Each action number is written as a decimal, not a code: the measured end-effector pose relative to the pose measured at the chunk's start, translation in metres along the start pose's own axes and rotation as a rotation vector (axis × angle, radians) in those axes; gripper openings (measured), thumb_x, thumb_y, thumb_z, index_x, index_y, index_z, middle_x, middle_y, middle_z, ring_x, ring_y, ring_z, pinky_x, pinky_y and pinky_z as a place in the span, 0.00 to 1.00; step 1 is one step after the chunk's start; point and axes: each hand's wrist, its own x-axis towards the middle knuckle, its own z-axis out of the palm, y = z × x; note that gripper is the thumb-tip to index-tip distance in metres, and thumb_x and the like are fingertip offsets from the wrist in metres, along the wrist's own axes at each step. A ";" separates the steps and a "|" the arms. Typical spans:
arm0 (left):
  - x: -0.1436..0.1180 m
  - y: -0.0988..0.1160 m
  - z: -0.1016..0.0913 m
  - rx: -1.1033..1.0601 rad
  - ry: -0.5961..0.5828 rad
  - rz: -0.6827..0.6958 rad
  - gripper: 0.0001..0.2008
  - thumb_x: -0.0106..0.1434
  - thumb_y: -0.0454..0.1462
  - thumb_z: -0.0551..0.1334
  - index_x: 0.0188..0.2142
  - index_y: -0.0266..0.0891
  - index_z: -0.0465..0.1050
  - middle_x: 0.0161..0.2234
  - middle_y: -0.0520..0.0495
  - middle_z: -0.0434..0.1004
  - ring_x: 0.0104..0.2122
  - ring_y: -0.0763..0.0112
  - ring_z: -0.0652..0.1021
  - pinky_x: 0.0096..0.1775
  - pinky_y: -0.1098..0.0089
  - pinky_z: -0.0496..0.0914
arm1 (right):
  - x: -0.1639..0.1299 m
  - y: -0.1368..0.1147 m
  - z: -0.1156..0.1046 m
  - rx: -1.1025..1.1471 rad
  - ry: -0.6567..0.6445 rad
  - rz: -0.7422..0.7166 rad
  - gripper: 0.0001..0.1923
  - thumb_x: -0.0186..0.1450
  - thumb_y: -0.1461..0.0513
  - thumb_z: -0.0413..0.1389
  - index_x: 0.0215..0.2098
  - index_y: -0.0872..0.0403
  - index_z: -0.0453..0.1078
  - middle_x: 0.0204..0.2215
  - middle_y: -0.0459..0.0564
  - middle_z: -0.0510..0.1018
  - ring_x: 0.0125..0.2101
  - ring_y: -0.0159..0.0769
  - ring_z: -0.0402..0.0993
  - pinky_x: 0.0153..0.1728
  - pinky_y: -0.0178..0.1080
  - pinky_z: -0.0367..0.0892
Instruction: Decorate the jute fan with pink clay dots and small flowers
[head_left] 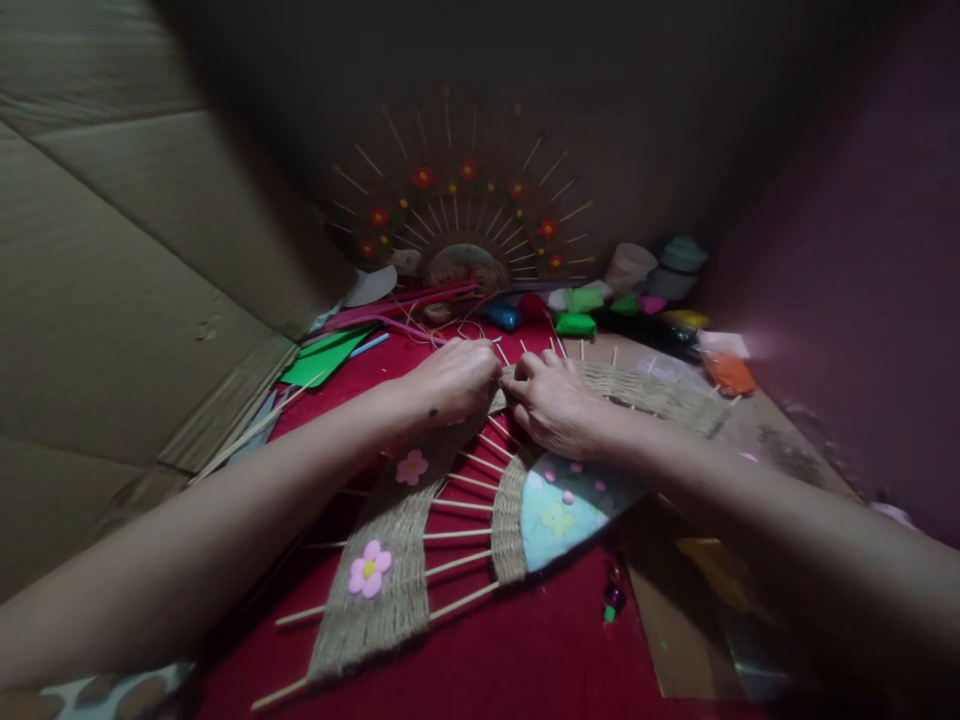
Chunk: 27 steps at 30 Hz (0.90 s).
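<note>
A half-round fan-shaped craft piece (390,560) lies on the red cloth (540,640); it is made of wooden sticks woven with jute twine, with pink foam flowers and a pale blue centre (559,520). My left hand (450,385) and my right hand (555,400) meet over the outer woven band at its far side. Both have their fingers pinched on the jute twine between the sticks. Exactly what lies under the fingertips is hidden.
A finished stick fan with red flowers (465,215) leans against the back wall. Cardboard sheets (112,300) stand at the left. Coloured clay packets (577,322), cups (628,265), green paper (326,355) and pink strips lie at the back. A cardboard piece (705,600) lies at the right.
</note>
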 end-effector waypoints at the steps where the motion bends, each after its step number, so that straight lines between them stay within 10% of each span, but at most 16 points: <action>1: -0.001 0.001 -0.001 0.006 -0.006 0.000 0.12 0.57 0.32 0.55 0.31 0.38 0.78 0.27 0.45 0.71 0.24 0.70 0.69 0.25 0.69 0.55 | 0.000 0.000 0.000 0.004 0.000 0.001 0.17 0.65 0.61 0.43 0.47 0.53 0.69 0.43 0.59 0.67 0.42 0.49 0.62 0.40 0.50 0.59; 27: -0.006 0.007 -0.009 0.040 0.037 -0.033 0.14 0.63 0.35 0.53 0.34 0.38 0.78 0.33 0.43 0.76 0.33 0.65 0.75 0.37 0.65 0.62 | -0.018 0.021 -0.016 0.204 0.079 0.052 0.19 0.63 0.68 0.47 0.49 0.53 0.72 0.38 0.56 0.69 0.41 0.43 0.63 0.43 0.45 0.61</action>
